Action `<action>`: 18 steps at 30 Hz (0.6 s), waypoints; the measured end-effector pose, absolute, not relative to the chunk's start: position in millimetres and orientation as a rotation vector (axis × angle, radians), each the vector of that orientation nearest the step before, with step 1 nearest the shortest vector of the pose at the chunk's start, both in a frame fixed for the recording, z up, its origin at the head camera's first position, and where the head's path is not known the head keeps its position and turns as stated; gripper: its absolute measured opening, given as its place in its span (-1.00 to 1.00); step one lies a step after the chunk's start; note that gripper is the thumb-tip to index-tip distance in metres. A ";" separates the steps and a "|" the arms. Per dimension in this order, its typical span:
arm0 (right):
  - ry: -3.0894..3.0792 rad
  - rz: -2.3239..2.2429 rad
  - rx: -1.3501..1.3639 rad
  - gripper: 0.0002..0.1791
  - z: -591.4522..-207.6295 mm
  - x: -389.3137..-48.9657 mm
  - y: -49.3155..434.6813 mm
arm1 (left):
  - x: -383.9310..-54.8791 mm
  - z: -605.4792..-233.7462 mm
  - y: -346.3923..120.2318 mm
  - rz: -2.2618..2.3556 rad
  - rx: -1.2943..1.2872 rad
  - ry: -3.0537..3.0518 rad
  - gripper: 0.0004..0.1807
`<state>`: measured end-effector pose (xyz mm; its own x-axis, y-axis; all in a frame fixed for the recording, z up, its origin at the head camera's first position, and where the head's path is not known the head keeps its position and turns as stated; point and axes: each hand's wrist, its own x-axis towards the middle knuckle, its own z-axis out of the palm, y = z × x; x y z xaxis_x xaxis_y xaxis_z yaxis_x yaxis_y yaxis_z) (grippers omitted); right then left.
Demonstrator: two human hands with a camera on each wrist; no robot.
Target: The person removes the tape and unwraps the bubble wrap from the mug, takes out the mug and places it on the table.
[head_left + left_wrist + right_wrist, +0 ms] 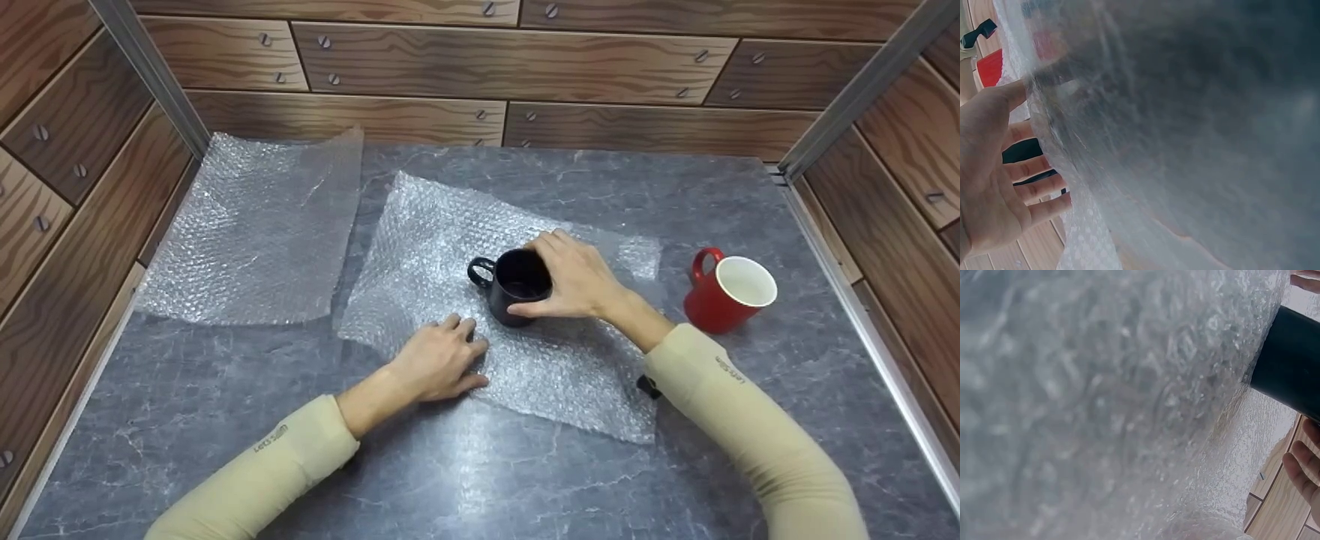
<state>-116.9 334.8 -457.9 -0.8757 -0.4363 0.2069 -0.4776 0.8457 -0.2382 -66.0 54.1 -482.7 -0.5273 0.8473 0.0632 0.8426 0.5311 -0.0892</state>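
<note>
In the head view, a black mug [504, 300] with its handle to the left stands on a sheet of bubble wrap [442, 217] in the middle of the table. My right hand [574, 277] grips the mug from the right, thumb on the near side and fingers over the far rim. The mug's dark side [1289, 360] meets the wrap at the right of the right wrist view. Fingers spread, my left hand [439, 360] rests at the wrap's near left edge, apart from the mug. The left wrist view shows the left hand [994, 174] with straight fingers against the wrap.
A red mug [716, 304] with a white inside stands to the right, close to my right forearm. Another bubble wrap sheet [255, 232] lies at the back left of the grey marbled table [225, 390]. Wood-patterned walls [420, 64] enclose the back and sides.
</note>
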 end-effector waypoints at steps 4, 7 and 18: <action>-2.873 0.424 0.714 0.04 -456.2 -116.9 334.6 | -65.3 -481.8 54.8 0.079 -1.473 -2.678 -0.40; -2.871 0.420 0.710 0.04 -455.4 -116.3 334.7 | -64.8 -481.2 55.0 0.082 -1.474 -2.681 -0.40; -2.749 0.404 0.744 0.01 -455.1 -109.0 334.3 | -65.6 -480.2 54.3 0.098 -1.471 -2.721 -0.38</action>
<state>-109.0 334.3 -455.1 -0.8334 -0.4492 0.3220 -0.5229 0.8295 -0.1962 -65.6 54.3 -480.2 -0.5473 0.8368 0.0110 0.8339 0.5464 -0.0777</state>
